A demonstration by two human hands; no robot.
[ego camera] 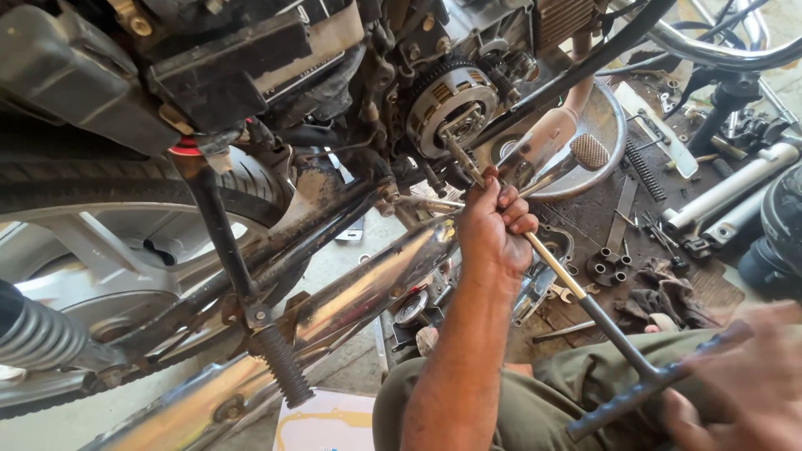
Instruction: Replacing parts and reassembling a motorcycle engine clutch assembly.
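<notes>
Left hand (493,224) is curled round the shaft of a long T-handle wrench (576,294), its tip on the clutch (451,100) at twelve o'clock. Right hand (743,380), blurred, grips the crossbar at five o'clock. Steel, stiff, fairly heavy, probably oily: best held at both.

Clutch (452,98) is bare toothed metal, dull and greasy. T-wrench (551,266) has a brassy shaft, then matt black steel at the handle. Exhaust (368,288) is mirror-bright chrome, smudged. Tyre (50,185) is matt ribbed rubber. Rag (668,296) is grimy cloth. Trousers (535,401) are olive woven fabric.
</notes>
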